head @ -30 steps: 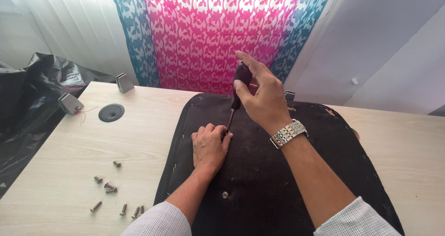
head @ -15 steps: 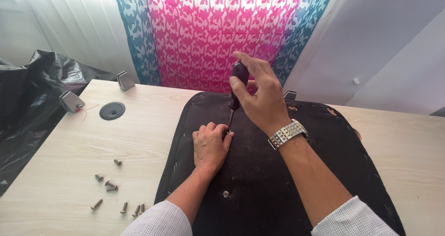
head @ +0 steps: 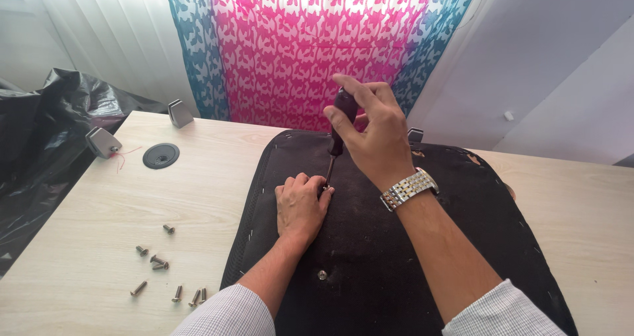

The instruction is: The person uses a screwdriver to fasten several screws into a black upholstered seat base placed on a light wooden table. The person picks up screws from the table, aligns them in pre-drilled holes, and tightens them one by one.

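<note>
A black padded seat panel (head: 462, 237) lies upside down on a light wooden table (head: 99, 197). My right hand (head: 373, 134), with a metal watch on the wrist, grips the dark handle of a screwdriver (head: 338, 128) held upright, its tip down on the panel. My left hand (head: 300, 204) rests flat on the panel, fingers pinched around the screwdriver's tip. One screw (head: 321, 274) sits in the panel near my left forearm.
Several loose screws (head: 162, 265) lie on the table at the left. A round black cable grommet (head: 160, 155) and two grey metal brackets (head: 102, 141) are at the far left. Black plastic sheeting (head: 39, 144) hangs beside the table; a pink and teal curtain (head: 317, 45) behind.
My right hand has turned slightly on the screwdriver handle. The left hand and the panel have stayed put.
</note>
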